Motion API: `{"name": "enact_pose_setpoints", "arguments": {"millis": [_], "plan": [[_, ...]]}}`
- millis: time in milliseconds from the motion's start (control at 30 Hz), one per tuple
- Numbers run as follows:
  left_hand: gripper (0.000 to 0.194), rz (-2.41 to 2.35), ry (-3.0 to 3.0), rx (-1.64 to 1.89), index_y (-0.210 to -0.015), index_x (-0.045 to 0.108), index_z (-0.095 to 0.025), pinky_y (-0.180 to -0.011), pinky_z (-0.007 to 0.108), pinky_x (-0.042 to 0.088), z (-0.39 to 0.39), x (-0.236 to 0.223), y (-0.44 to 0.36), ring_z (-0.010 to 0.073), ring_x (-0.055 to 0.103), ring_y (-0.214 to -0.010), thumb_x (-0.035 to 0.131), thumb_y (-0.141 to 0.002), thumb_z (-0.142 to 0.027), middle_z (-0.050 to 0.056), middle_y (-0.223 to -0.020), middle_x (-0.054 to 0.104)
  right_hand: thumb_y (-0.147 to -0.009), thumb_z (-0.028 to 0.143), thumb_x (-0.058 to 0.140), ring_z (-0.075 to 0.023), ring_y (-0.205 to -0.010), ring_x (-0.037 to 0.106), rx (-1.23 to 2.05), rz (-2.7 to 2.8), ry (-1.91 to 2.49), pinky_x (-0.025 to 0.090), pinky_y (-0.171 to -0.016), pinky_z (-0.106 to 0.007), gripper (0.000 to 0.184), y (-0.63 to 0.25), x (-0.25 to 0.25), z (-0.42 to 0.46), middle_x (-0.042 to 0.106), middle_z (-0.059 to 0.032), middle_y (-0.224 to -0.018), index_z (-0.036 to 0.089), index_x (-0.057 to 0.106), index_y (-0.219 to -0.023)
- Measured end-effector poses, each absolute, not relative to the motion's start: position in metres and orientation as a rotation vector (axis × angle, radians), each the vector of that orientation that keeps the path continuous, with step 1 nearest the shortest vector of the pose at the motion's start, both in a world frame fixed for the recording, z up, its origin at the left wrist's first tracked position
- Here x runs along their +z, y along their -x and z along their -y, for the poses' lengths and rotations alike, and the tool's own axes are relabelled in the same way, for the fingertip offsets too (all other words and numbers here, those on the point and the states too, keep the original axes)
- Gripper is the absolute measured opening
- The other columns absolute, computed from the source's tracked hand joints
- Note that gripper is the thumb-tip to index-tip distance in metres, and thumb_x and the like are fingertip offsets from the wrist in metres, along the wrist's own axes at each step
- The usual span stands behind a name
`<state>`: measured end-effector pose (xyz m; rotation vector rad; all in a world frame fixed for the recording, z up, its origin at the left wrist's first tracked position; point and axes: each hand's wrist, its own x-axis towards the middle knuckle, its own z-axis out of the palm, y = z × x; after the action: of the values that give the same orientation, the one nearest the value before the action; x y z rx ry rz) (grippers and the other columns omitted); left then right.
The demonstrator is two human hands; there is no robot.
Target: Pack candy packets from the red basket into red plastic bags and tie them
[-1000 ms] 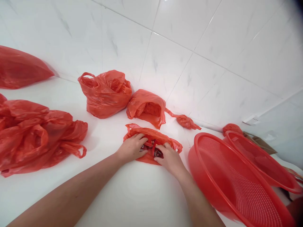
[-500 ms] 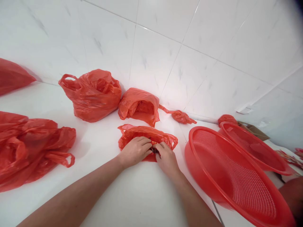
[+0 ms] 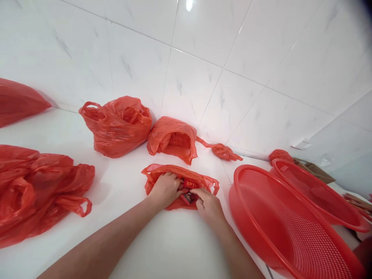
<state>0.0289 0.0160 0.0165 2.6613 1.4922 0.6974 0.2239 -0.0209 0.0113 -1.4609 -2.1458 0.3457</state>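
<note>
A red plastic bag (image 3: 170, 169) lies on the white table with its mouth open. Inside it show a small red packet (image 3: 190, 183) with yellow characters and a dark, red-edged packet (image 3: 186, 198). My left hand (image 3: 165, 189) reaches into the bag from the left, its fingers bent and pressed together beside the packets. Whatever its fingertips hold is partly hidden. From the right, my right hand (image 3: 209, 204) is at the bag's mouth, with the index finger stretched over the dark packet and apart from the thumb.
Behind stand an open red bag (image 3: 174, 141), a fuller red bag (image 3: 120, 131) and a knotted red bag (image 3: 225, 152). More red bags (image 3: 49, 186) lie left. Two red mesh baskets (image 3: 267, 209) stand right; beyond them another person's hand (image 3: 358, 201) shows. A tiled wall rises behind.
My hands have moved slightly apart inside the bag, and the red packet and dark packet show more. The right index finger has straightened. The whole view has shifted, so things sit lower.
</note>
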Motion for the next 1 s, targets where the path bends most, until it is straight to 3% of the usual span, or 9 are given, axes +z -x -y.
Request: {"name": "enact_pose_setpoints", "arguments": {"millis": [133,200,300,433,567,767,1000], "plan": [[0.022,-1.458,-2.701,0.698,-0.085,0.067,-0.018,-0.082,0.038,0.043,-0.012,0.014,-0.022,0.0231,0.055,-0.089,0.049,-0.088,-0.028,0.009,-0.085,0.064,-0.082,0.025,0.052,-0.0181,-0.095,0.062,0.355,2.069,1.593,0.049,-0.083,-0.033,0.027,-0.220,0.016,0.021,0.065,-0.0002,-0.107,0.028,0.062,-0.107],[0.021,-1.435,-2.724,0.735,-0.086,0.067,-0.019,-0.082,0.037,0.044,-0.010,0.013,-0.017,0.0221,0.055,-0.089,0.046,-0.088,-0.021,0.008,-0.086,0.064,-0.075,0.034,0.062,-0.0203,-0.096,0.061,0.341,2.055,1.670,0.049,-0.081,-0.035,0.034,-0.217,0.015,0.021,0.062,-0.0012,-0.110,0.028,0.061,-0.109],[0.025,-1.398,-2.755,0.821,-0.085,0.067,-0.019,-0.080,0.037,0.044,-0.008,0.011,-0.013,0.0215,0.055,-0.087,0.043,-0.088,-0.016,0.008,-0.085,0.063,-0.069,0.034,0.068,-0.0225,-0.099,0.060,0.337,2.039,1.712,0.049,-0.079,-0.037,0.047,-0.214,0.011,0.021,0.059,-0.0026,-0.115,0.029,0.057,-0.114],[0.022,-1.402,-2.767,0.830,-0.081,0.065,-0.018,-0.075,0.036,0.045,-0.003,0.011,-0.012,0.0212,0.055,-0.083,0.045,-0.087,-0.015,0.008,-0.084,0.063,-0.068,0.030,0.067,-0.0216,-0.100,0.059,0.395,1.968,1.674,0.048,-0.082,-0.037,0.050,-0.213,0.007,0.022,0.061,-0.0023,-0.113,0.028,0.053,-0.116],[0.016,-1.432,-2.737,0.821,-0.084,0.064,-0.018,-0.075,0.036,0.044,0.000,0.011,-0.013,0.0213,0.055,-0.086,0.048,-0.086,-0.014,0.007,-0.087,0.063,-0.069,0.029,0.064,-0.0193,-0.087,0.061,0.401,1.917,1.654,0.048,-0.074,-0.033,0.040,-0.213,0.008,0.023,0.065,0.0003,-0.096,0.027,0.056,-0.108],[0.017,-1.437,-2.685,0.879,-0.085,0.063,-0.020,-0.077,0.034,0.043,0.002,0.005,-0.011,0.0195,0.054,-0.087,0.046,-0.087,-0.014,0.005,-0.090,0.063,-0.070,0.033,0.060,-0.0148,-0.063,0.055,0.414,1.938,1.676,0.041,-0.057,-0.026,0.010,-0.217,0.013,0.022,0.059,0.0054,-0.067,0.025,0.058,-0.075],[0.010,-1.361,-2.600,0.980,-0.087,0.061,-0.021,-0.078,0.035,0.044,0.006,0.004,-0.008,0.0201,0.056,-0.092,0.052,-0.085,-0.017,0.004,-0.097,0.064,-0.071,0.038,0.063,-0.0151,-0.059,0.053,0.330,1.800,1.642,0.040,-0.057,-0.027,0.016,-0.205,0.024,0.013,0.058,0.0044,-0.064,0.023,0.057,-0.074]]}}
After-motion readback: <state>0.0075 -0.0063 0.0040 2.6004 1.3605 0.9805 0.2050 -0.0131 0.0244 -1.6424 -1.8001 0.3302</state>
